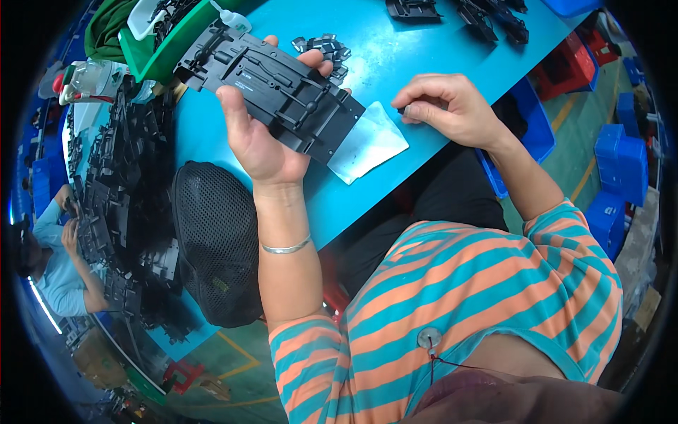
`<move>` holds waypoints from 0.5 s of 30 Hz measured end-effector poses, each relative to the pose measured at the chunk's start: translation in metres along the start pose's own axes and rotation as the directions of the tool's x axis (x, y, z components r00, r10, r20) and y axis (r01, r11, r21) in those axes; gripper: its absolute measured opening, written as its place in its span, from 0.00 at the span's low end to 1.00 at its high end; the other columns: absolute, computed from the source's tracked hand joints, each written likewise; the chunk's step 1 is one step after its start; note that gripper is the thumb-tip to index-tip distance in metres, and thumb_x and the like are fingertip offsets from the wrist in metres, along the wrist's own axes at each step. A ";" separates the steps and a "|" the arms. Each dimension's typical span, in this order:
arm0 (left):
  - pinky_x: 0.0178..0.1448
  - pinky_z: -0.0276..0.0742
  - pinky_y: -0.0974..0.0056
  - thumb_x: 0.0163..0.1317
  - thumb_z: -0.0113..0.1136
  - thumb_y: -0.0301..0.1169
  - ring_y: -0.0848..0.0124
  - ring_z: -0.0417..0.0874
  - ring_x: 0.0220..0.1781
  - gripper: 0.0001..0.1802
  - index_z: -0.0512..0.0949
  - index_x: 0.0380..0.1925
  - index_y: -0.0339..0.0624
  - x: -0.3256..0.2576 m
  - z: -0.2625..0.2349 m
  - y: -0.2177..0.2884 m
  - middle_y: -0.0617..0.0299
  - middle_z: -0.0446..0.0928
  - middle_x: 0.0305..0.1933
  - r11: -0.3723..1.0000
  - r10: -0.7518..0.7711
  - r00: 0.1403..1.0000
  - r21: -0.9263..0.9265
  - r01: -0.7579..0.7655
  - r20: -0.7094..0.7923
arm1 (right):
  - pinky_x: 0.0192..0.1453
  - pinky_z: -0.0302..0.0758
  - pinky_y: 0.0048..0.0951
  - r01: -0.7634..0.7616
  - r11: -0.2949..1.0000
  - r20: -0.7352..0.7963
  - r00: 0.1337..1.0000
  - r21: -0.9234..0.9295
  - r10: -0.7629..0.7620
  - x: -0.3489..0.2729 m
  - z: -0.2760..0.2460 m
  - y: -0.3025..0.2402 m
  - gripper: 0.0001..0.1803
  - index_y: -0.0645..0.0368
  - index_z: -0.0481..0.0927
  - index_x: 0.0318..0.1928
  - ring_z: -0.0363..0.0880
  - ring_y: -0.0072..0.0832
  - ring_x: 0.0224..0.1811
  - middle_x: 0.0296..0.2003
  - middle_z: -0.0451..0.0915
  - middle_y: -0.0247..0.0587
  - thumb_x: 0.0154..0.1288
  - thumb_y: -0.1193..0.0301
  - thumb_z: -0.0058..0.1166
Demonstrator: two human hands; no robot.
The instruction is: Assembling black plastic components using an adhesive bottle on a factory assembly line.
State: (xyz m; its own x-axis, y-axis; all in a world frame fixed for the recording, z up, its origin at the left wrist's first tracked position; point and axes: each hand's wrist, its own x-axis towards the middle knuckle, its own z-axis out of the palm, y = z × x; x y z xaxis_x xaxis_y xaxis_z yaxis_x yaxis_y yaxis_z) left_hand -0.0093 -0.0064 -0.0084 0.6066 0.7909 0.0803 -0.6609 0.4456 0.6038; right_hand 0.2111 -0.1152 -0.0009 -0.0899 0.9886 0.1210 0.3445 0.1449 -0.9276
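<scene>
My left hand [263, 145] is wrapped round a black moulded plastic chassis plate [282, 88], thumb at its near edge and fingertips showing along the far edge. The plate is held tilted above the blue table, its ribbed side with rods and slots facing up. To the right of it, my right hand [452, 109] is closed in a pinch, with a small dark piece [402, 111] just showing at the fingertips; its kind is too small to tell. Below the plate's right end lies a shiny pale sheet or bag [371, 145]. Beyond the plate sits a pile of small black plastic parts [326, 51].
A green bin [152, 63] of black parts stands at the far left. A large heap of black plastic parts [123, 184] and a black mesh bag [215, 244] are on the left. More black parts [487, 18] lie at the back right. A co-worker [60, 261] handles parts at far left.
</scene>
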 end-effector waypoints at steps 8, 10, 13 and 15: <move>0.64 0.63 0.33 0.63 0.42 0.63 0.45 0.68 0.64 0.44 0.53 0.68 0.42 0.001 -0.001 0.000 0.39 0.66 0.62 1.000 -0.004 1.000 -0.006 0.004 0.006 | 0.36 0.74 0.26 0.246 0.932 0.116 0.968 -0.265 -0.223 0.001 0.009 -0.007 0.04 0.62 0.82 0.35 0.78 0.30 0.31 0.30 0.79 0.40 0.58 0.80 0.57; 0.64 0.63 0.33 0.63 0.42 0.63 0.45 0.68 0.64 0.44 0.53 0.68 0.42 0.001 -0.001 -0.001 0.39 0.66 0.62 1.000 0.009 1.000 0.011 -0.009 0.003 | 0.35 0.75 0.28 0.249 0.888 0.134 0.968 -0.386 -0.213 -0.002 0.012 -0.011 0.04 0.63 0.81 0.34 0.79 0.33 0.32 0.29 0.79 0.41 0.58 0.80 0.56; 0.64 0.63 0.33 0.63 0.42 0.63 0.45 0.68 0.64 0.44 0.53 0.67 0.41 0.000 -0.001 -0.001 0.38 0.66 0.62 1.000 0.017 1.000 0.024 -0.017 -0.002 | 0.34 0.76 0.30 0.277 0.798 0.118 0.960 -0.535 -0.255 -0.005 0.018 -0.017 0.04 0.62 0.80 0.34 0.80 0.36 0.33 0.28 0.78 0.42 0.56 0.81 0.56; 0.63 0.64 0.33 0.63 0.41 0.63 0.45 0.68 0.64 0.44 0.54 0.67 0.40 0.000 -0.002 0.000 0.38 0.66 0.62 0.998 0.031 0.999 0.054 -0.031 0.014 | 0.33 0.76 0.30 0.319 0.743 0.177 0.947 -0.588 -0.267 -0.006 0.017 -0.021 0.05 0.62 0.80 0.34 0.80 0.36 0.33 0.29 0.79 0.41 0.55 0.81 0.56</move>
State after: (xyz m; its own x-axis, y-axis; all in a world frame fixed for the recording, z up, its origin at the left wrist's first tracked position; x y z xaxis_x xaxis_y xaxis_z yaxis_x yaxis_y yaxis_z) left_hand -0.0098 -0.0059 -0.0099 0.5922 0.7983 0.1098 -0.6548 0.3974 0.6429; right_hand 0.1886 -0.1252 0.0116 -0.3428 0.8904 0.2993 0.7769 0.4479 -0.4425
